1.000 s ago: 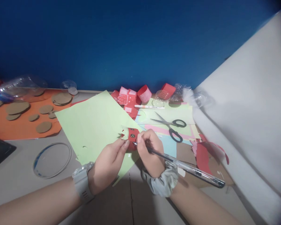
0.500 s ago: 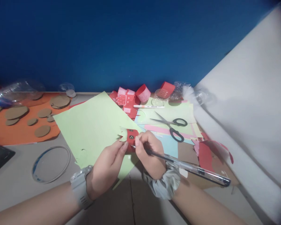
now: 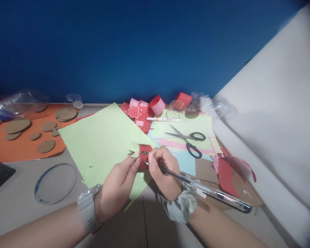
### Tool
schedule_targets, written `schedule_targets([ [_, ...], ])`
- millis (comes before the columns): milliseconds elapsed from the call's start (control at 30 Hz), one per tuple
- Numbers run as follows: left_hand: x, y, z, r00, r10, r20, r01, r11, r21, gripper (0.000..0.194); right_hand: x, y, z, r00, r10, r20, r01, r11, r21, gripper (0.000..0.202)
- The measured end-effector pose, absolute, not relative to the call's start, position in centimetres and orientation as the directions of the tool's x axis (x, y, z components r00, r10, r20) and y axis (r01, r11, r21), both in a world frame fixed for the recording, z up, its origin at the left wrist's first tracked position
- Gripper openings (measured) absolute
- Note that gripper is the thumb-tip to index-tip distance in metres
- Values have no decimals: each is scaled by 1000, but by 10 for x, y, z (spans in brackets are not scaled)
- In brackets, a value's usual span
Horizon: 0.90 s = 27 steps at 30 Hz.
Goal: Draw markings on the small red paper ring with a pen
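Observation:
My left hand (image 3: 119, 182) pinches the lower left side of a small red paper piece (image 3: 144, 148), which carries dark drawn eye-like spots and a pale green jagged part at its left. In my right hand (image 3: 166, 172) is a clear pen (image 3: 212, 193) with a dark end, its tip against the lower part of the red paper; my right fingers also touch the paper's right edge. A large light green sheet (image 3: 100, 144) lies behind and under my hands. To the right, a pair of black-handled scissors (image 3: 187, 137) rests opened on coloured sheets.
Cardboard discs (image 3: 46, 146) lie on orange paper (image 3: 23, 151) at left, near a plastic bottle (image 3: 20, 101). A ring (image 3: 55, 182) sits at front left. Red paper rolls (image 3: 157, 104) and a white marker (image 3: 163, 119) lie at the back. Red scraps (image 3: 227, 174) are at right.
The pen has tilted slightly, its back end a little lower. My left hand keeps its hold on the red paper; the whole view has shifted very slightly.

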State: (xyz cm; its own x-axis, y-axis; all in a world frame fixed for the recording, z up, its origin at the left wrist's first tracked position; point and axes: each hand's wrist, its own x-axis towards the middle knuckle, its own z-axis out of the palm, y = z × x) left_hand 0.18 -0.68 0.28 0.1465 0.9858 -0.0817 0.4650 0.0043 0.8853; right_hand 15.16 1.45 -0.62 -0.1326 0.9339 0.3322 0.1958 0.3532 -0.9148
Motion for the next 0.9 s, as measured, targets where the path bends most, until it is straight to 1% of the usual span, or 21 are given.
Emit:
schedule_targets([
  [200,3,-5,2,132,986,-104,469,30,882,33,152,15,-6,-168,919,356,221,387,-895,26],
  [300,3,-6,1,131,985,-112,472,37,881,33,151,15,-6,-155,925,347,223,375,-900,26],
  [433,2,-8,2,141,985,-102,438,31,898,32,151,15,-6,-146,928,342,229,368,-901,24],
  [600,2,-6,2,132,987,-93,435,27,900,33,153,14,-6,-207,894,398,286,445,-849,26],
  [800,3,-5,3,128,988,-89,443,23,896,34,152,14,-6,-165,911,379,279,412,-867,22],
  [900,3,-6,3,130,989,-76,426,13,905,33,153,14,-6,-195,894,404,297,446,-844,23],
])
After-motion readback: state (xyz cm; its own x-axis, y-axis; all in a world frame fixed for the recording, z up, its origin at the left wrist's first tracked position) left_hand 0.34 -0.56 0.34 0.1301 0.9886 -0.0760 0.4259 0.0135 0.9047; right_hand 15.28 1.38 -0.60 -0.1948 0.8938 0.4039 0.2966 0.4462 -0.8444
